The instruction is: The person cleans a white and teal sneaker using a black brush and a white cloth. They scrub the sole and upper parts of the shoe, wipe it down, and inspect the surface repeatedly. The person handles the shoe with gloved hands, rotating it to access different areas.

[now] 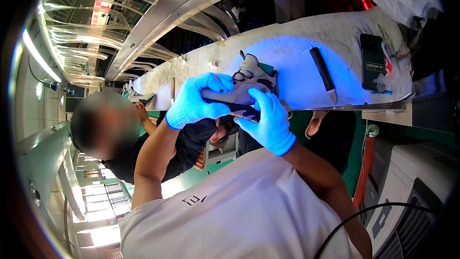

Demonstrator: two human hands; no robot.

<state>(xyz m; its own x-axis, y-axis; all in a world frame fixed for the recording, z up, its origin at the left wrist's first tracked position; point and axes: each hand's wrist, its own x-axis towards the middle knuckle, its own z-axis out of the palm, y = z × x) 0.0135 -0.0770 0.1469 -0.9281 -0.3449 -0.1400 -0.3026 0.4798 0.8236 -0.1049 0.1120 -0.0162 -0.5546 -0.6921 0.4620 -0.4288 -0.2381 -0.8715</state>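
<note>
A grey and white sneaker (258, 76) with a dark collar lies tilted on its side at the front edge of the bench, under blue light. Both my hands wear knitted gloves that glow blue. My left hand (195, 100) wraps round the toe end, thumb along the dark patterned sole (245, 111). With fingers on the upper and thumb beneath the sole edge, my right hand (271, 123) grips the sneaker's near side. To the right of the sneaker lies a black-handled knife (322, 69) with a short blade.
A dark phone (372, 61) lies at the bench's (292, 48) right end beside small clear plastic items. Another slim tool (173, 90) rests left of my hands. A co-worker (158, 151) sits at the left, near another shoe (143, 99). A metal rail (165, 17) runs above the bench.
</note>
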